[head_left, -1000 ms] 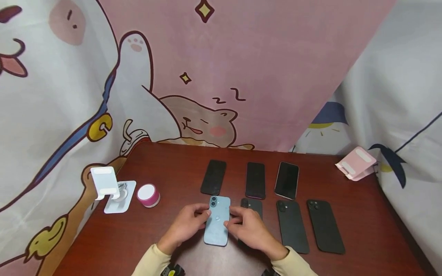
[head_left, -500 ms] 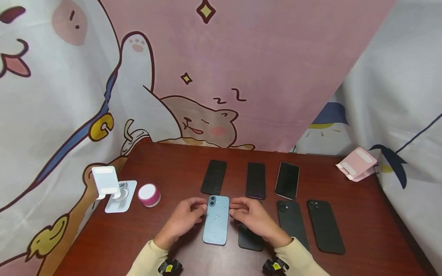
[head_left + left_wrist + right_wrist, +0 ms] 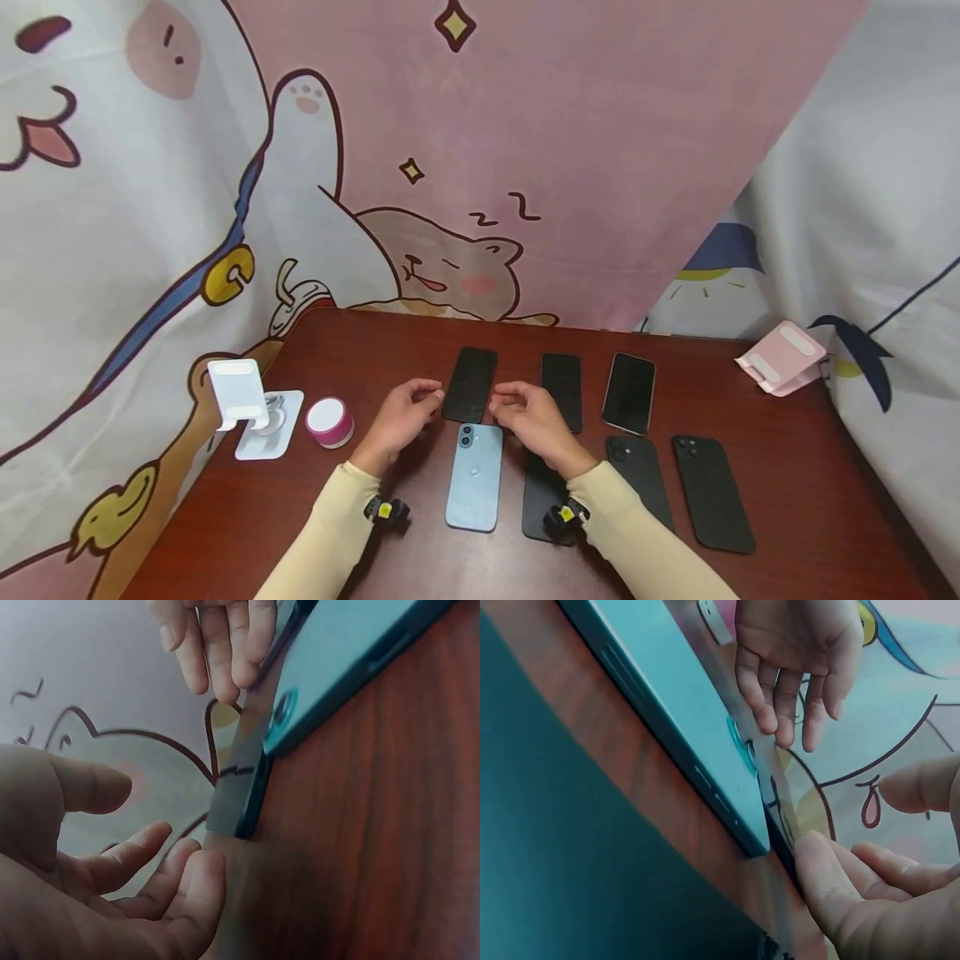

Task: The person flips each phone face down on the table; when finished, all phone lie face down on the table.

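Dark phone [image 3: 470, 385] lies on the table [image 3: 390, 350], just beyond the light-blue phone [image 3: 475, 479]. The left hand [image 3: 397, 421] is beyond the left side of the light-blue phone; its thumb and fingers are apart and loosely bent. The right hand [image 3: 536, 421] is beyond the right side, its thumb and fingers also apart; whether a fingertip touches the dark phone, one cannot tell. One more black phone [image 3: 542, 498], partly hidden, lies just right of the light-blue phone.

Black phone [image 3: 538, 500] — top hidden behind right hand [image 3: 531, 417]; blue phone [image 3: 343, 664] — cropped in wrist views.
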{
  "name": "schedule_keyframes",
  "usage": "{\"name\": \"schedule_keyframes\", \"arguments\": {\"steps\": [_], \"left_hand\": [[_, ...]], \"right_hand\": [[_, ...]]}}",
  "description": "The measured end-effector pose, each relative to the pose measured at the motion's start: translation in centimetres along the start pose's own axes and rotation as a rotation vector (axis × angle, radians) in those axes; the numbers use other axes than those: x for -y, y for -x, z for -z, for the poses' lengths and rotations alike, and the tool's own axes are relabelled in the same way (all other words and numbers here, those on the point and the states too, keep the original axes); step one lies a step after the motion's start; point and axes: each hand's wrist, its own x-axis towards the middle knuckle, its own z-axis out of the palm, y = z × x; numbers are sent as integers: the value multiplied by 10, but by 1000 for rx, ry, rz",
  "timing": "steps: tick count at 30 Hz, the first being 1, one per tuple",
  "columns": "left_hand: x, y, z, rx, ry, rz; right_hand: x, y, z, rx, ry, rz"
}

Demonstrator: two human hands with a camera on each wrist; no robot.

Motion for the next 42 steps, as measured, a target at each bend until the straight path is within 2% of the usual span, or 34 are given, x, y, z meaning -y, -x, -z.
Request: {"name": "schedule_keyframes", "arguments": {"steps": [2,6,10,15,18,21,27,32,35,38,42], "left_hand": [[1,-9,0,-6,-10,19],[1,-23,-4,-5,28,42],[-5,-34,-9,43,84,64],[-14,-43,-13,72,101,128],[-16,-46,-13,60,103,153],[-16,-50,-13,57,95,153],[-14,-53,-13,93,108,165],[-13,-55,-13,88,104,119],[-10,-57,-14,78,111,78],[-9,-59,-16,77,192,62],[-12,-60,-23,137,340,46]], "right_hand": [[-2,-9,-2,7,-3,-6],[-5,-24,-1,41,-33,-40],[-9,-36,2,84,-147,-97],[-9,-47,9,132,-263,-148],[-7,-50,11,149,-270,-156],[-4,-52,12,145,-272,-162],[-4,-49,10,102,-256,-154],[0,-45,8,95,-159,-97],[2,-43,7,88,-132,-112],[1,-44,7,77,-119,-127],[-4,-46,7,47,-116,-133]]}}
